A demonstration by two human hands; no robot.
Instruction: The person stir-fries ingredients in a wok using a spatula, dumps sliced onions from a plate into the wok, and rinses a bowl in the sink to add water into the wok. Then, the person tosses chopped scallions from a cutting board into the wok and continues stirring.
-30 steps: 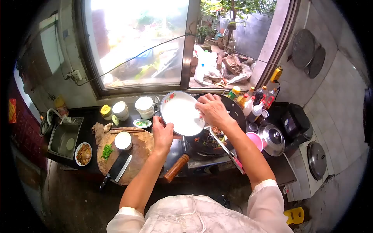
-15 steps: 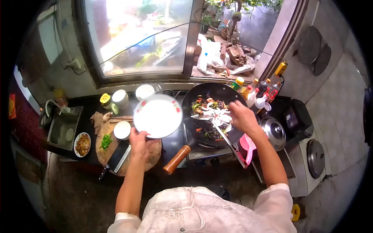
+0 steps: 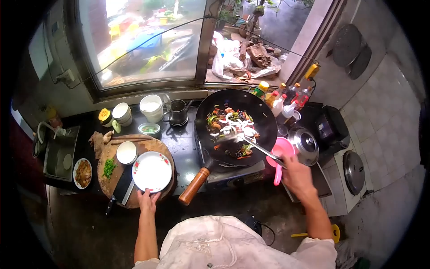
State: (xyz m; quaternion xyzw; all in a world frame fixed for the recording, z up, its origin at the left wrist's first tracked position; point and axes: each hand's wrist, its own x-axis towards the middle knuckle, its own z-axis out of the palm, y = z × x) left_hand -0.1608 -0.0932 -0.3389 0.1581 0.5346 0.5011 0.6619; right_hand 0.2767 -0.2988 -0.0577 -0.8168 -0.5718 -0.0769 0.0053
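Note:
My left hand (image 3: 148,201) is closed on the near rim of a white plate (image 3: 152,174) with red floral marks, which is bare on top and overlaps the round chopping board (image 3: 162,148). Under the plate's left edge lies a cleaver (image 3: 121,184). In my right hand (image 3: 296,175) is the handle of a metal spatula (image 3: 259,147), its blade down among the food in the black wok (image 3: 264,112). White strips lie over dark pieces and green and red vegetables (image 3: 230,127) there. The wok's wooden handle (image 3: 195,185) points towards me.
On the board are a white bowl (image 3: 126,153) and chopped greens (image 3: 109,168). A dish of food (image 3: 83,173) stands beside the sink (image 3: 62,157). Right of the wok are a pink dipper (image 3: 281,147), a lidded pot (image 3: 304,145) and several bottles (image 3: 289,101).
My left hand has brought the plate down and left, from beside the wok to over the chopping board. My right hand has moved from above the wok to the spatula handle and gripped it.

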